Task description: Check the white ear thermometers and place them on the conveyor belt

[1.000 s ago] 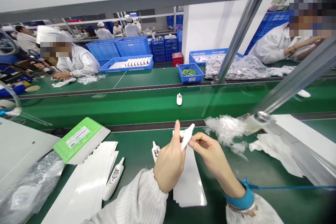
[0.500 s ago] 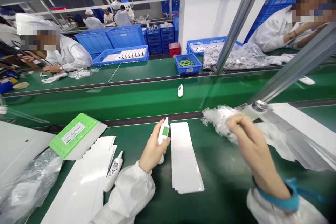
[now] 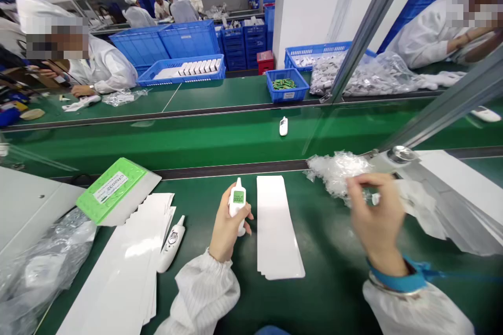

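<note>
My left hand [image 3: 228, 225] is closed around a white ear thermometer [image 3: 238, 201], its tip pointing up and its green screen lit with digits. My right hand [image 3: 375, 214], slightly blurred, is raised beside a heap of crumpled clear plastic film [image 3: 338, 172]. Thumb and fingers are pinched together there, and what lies between them, if anything, cannot be made out. Between the hands lies a narrow stack of white cards [image 3: 277, 225]. Left of my left hand, a second white thermometer [image 3: 172, 244] rests against a larger pile of white sheets [image 3: 118, 267].
A green CR2032 battery pack [image 3: 113, 188] and a clear bag [image 3: 47, 267] lie at left. Beyond the bench edge, another thermometer [image 3: 283, 126] sits on the green belt [image 3: 188, 141]. A metal post [image 3: 365, 31] rises at right. Co-workers sit opposite, near blue bins [image 3: 288, 95].
The thermometer in my left hand has turned so its screen faces me, showing digits. My right hand stays pinched near the film, its fingers shifted. The view has tilted slightly down.
</note>
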{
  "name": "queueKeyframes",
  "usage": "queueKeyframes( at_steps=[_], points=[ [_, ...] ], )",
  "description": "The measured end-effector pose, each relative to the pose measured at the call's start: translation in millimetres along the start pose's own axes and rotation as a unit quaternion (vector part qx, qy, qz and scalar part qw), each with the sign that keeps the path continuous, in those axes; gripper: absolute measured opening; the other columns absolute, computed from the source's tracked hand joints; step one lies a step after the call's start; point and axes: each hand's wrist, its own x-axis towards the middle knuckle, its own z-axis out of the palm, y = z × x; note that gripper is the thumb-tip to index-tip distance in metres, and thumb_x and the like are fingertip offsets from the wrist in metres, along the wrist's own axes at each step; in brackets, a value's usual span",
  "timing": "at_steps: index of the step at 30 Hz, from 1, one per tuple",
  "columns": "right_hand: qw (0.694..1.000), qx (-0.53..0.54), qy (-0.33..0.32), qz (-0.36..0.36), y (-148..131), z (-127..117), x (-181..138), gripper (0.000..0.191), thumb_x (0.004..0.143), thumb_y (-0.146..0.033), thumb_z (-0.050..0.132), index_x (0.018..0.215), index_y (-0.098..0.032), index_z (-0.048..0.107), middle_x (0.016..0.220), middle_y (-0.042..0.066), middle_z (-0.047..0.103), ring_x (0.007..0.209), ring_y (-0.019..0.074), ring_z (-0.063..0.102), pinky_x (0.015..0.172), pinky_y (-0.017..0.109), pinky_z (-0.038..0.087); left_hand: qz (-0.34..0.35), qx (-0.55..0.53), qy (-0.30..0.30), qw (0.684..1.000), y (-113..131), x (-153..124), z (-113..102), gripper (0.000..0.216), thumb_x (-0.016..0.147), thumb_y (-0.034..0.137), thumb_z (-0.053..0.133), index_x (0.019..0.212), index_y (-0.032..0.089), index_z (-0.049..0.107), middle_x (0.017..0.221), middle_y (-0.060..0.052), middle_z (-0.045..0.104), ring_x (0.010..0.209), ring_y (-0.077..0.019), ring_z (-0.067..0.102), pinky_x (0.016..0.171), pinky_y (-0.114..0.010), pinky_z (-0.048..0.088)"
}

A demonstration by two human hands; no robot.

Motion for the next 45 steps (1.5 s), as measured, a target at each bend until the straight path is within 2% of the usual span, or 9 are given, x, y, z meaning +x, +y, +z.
queueKeyframes(
  at_steps=[1,3,5,8,12,19,24,31,45],
  points=[
    [0.996,0.042,-0.075,-0.003,-8,10,-7,0.01,0.092,-0.03,0.057,0.088,-0.021,0.059,0.085,0.005,0.061,0.08,0.0199,0.059,0.075,0.034,0.048,0.005,-0.007,0.003,1.0,-3,3,4,0.074,0.078,0.033,0.071,0.141,0.023,0.035,0.077,0.003,0.057,0.064,-0.0142,0.058,0.046,-0.023,0.05],
    [0.969,0.097,-0.225,0.02,-14,35,-23,0.01,0.092,-0.028,0.055,0.093,-0.022,0.063,0.095,0.005,0.064,0.083,0.019,0.062,0.077,0.033,0.05,0.022,-0.02,0.008,1.0,-9,9,13,0.075,0.075,0.031,0.073,0.14,0.022,0.037,0.085,0.0,0.059,0.075,-0.0169,0.063,0.054,-0.026,0.055],
    [0.951,0.109,-0.285,0.048,-9,61,-36,0.012,0.091,-0.03,0.056,0.096,-0.022,0.065,0.099,0.006,0.065,0.082,0.0188,0.064,0.075,0.033,0.052,0.037,-0.034,0.009,0.999,-16,15,23,0.076,0.074,0.029,0.075,0.139,0.021,0.037,0.092,-0.002,0.061,0.086,-0.0199,0.066,0.067,-0.031,0.058],
    [0.948,0.099,-0.293,0.075,6,88,-48,0.015,0.089,-0.033,0.059,0.095,-0.022,0.068,0.094,0.005,0.065,0.077,0.0186,0.064,0.067,0.032,0.052,0.055,-0.048,0.007,0.997,-27,26,33,0.078,0.073,0.026,0.075,0.14,0.02,0.034,0.099,-0.005,0.065,0.099,-0.0229,0.067,0.086,-0.035,0.054],
    [0.944,0.102,-0.297,0.1,17,97,-51,0.016,0.087,-0.034,0.061,0.09,-0.023,0.072,0.091,0.005,0.064,0.075,0.0184,0.063,0.064,0.031,0.05,0.072,-0.047,0.014,0.996,-41,38,41,0.071,0.078,0.022,0.069,0.139,0.021,0.032,0.12,-0.01,0.06,0.107,-0.0231,0.066,0.096,-0.036,0.049],
    [0.937,0.129,-0.297,0.128,20,101,-50,0.016,0.086,-0.033,0.064,0.078,-0.024,0.074,0.084,0.003,0.066,0.072,0.0177,0.063,0.061,0.03,0.047,0.085,-0.022,0.02,0.996,-50,43,44,0.068,0.08,0.019,0.068,0.138,0.02,0.032,0.124,-0.013,0.058,0.113,-0.0247,0.064,0.098,-0.038,0.047],
    [0.938,0.142,-0.283,0.138,21,103,-50,0.014,0.084,-0.034,0.066,0.082,-0.023,0.075,0.087,0.005,0.065,0.073,0.0183,0.062,0.065,0.031,0.049,0.09,-0.012,0.023,0.996,-51,41,45,0.067,0.081,0.019,0.066,0.138,0.019,0.032,0.126,-0.014,0.056,0.114,-0.0255,0.063,0.099,-0.039,0.047],
    [0.935,0.156,-0.283,0.146,22,105,-49,0.017,0.084,-0.036,0.065,0.078,-0.024,0.076,0.086,0.005,0.066,0.076,0.02,0.064,0.063,0.031,0.048,0.095,-0.009,0.022,0.995,-54,40,45,0.066,0.082,0.02,0.065,0.139,0.021,0.032,0.127,-0.014,0.056,0.116,-0.0262,0.062,0.101,-0.041,0.046],
    [0.934,0.158,-0.292,0.135,24,107,-45,0.014,0.082,-0.032,0.066,0.075,-0.022,0.071,0.087,0.005,0.066,0.079,0.0195,0.065,0.069,0.032,0.051,0.099,0.004,0.029,0.995,-55,41,46,0.066,0.08,0.018,0.065,0.138,0.021,0.033,0.125,-0.013,0.057,0.115,-0.0265,0.063,0.101,-0.042,0.045]
  ],
)
